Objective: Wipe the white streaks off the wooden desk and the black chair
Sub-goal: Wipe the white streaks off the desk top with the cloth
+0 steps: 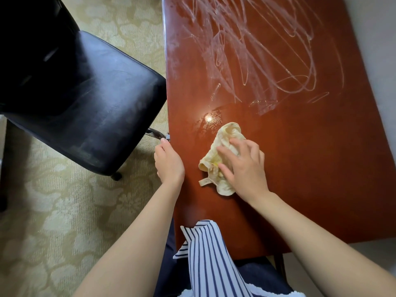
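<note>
The black chair stood left of the table. The left hand curled its grip over the table's left edge; the right hand, fingers spread, pressed a crumpled cloth flat. Firm overlapping strokes toward the far white streaks would likely serve.

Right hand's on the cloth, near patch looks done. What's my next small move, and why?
Probably slide the crumpled cream cloth forward under the right hand, into the white scribbled streaks: they cover the far part of the reddish wooden desk, starting just beyond the cloth, while the surface around it shows a wet sheen and no marks.
</note>
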The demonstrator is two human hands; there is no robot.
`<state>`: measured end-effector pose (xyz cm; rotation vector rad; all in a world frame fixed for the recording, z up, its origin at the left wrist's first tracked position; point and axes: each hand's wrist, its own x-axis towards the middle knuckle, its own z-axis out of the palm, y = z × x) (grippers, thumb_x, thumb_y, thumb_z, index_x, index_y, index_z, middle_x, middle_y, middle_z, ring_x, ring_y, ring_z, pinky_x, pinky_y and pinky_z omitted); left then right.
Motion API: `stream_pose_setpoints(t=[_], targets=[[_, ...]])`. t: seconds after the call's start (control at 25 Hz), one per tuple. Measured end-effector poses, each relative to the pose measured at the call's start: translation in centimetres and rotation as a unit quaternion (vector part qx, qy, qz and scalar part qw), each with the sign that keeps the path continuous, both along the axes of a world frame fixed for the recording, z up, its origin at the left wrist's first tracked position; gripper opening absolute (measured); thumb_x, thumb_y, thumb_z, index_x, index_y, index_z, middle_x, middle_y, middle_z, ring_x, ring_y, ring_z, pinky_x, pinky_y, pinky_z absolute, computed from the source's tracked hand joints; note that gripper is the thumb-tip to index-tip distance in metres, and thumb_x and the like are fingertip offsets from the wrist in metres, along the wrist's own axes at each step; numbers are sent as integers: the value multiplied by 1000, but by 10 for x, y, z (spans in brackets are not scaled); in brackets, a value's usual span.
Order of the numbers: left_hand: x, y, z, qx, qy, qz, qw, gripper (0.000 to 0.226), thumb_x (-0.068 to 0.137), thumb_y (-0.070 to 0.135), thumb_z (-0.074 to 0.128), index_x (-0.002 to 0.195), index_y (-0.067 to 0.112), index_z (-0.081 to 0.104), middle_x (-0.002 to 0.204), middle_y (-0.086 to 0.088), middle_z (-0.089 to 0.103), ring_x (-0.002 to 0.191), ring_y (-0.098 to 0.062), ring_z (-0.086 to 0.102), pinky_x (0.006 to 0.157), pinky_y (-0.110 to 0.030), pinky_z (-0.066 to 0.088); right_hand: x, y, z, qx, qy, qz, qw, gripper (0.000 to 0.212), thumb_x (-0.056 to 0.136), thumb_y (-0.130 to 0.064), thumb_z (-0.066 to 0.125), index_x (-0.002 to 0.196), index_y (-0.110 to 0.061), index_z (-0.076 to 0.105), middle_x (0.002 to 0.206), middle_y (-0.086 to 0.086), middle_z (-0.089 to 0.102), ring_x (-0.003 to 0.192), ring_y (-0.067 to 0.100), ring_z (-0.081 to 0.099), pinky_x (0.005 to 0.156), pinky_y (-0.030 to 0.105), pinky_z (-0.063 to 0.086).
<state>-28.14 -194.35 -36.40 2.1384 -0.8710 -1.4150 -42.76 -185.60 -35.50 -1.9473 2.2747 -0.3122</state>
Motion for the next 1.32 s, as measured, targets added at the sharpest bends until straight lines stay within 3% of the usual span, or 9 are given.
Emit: stream_pose_setpoints(t=[0.24, 0.32, 0.52, 0.6, 0.76, 1.0, 1.12, 1.2, 1.32], targets=[[-5, -7, -8, 15, 2, 20, 1000, 62, 101, 48, 10, 132, 13, 50, 135, -8, 49, 124, -24, 44, 97, -32, 28, -4, -44, -15, -84, -44, 155, 983, 18, 82, -26, 61, 98, -24, 68, 111, 1, 61, 107, 26, 44, 83, 39, 34], [-5, -8, -9, 11, -9, 15, 1000, 61, 100, 49, 12, 127, 13, 53, 132, -6, 51, 121, -23, 45, 93, -32, 27, -4, -86, -18, -92, -36, 128, 987, 18, 82, -27, 61, 98, -24, 69, 109, 0, 62, 104, 24, 41, 81, 38, 35], [-7, -6, -12, -25, -24, 7, 999, 57, 98, 55, 17, 109, 18, 60, 114, 1, 58, 100, -13, 51, 84, -28, 30, 16, -183, -15, -62, -53, -71, 994, 18, 88, -25, 58, 103, -26, 67, 113, -5, 58, 109, 25, 43, 81, 29, 23], [-7, -7, -14, -33, -31, 11, 999, 55, 97, 56, 19, 108, 20, 60, 112, 2, 59, 97, -12, 51, 83, -28, 31, 25, -187, -20, -78, -52, -72, 993, 20, 86, -28, 59, 104, -26, 67, 114, -4, 58, 110, 26, 44, 84, 33, 27], [-5, -9, -16, -43, -18, 11, 999, 53, 98, 53, 22, 108, 16, 59, 111, -2, 59, 94, -12, 49, 81, -27, 29, 14, -135, -25, -99, -11, 111, 989, 34, 83, -47, 57, 106, -25, 66, 113, 0, 61, 111, 23, 38, 89, 42, 33], [0, -3, -12, -74, 46, 56, 995, 47, 100, 49, 27, 102, 15, 60, 102, 4, 61, 98, -13, 53, 88, -29, 37, 3, -43, -21, -104, -34, 265, 958, 18, 86, -31, 61, 100, -21, 67, 108, -1, 63, 108, 26, 45, 88, 43, 35], [5, 2, -7, -83, 118, 112, 983, 40, 102, 42, 27, 102, 17, 58, 93, 12, 58, 89, -2, 53, 83, -23, 39, 2, -13, -18, -129, -25, 354, 926, 9, 85, -24, 65, 93, -20, 68, 102, -2, 64, 104, 25, 49, 82, 41, 41], [10, 7, -7, -66, 175, 141, 972, 41, 102, 43, 24, 107, 19, 58, 106, 9, 59, 95, 5, 50, 87, -19, 34, -2, -15, -18, -139, -26, 410, 901, 8, 88, -22, 63, 94, -20, 68, 103, 0, 65, 103, 24, 52, 79, 39, 44], [18, 6, -12, -34, 236, 196, 951, 49, 101, 50, 20, 113, 22, 58, 130, 0, 54, 123, -6, 43, 108, -31, 21, -4, -59, -23, -154, -44, 420, 893, 10, 91, -25, 61, 98, -21, 67, 108, 3, 65, 106, 26, 55, 77, 39, 46]])
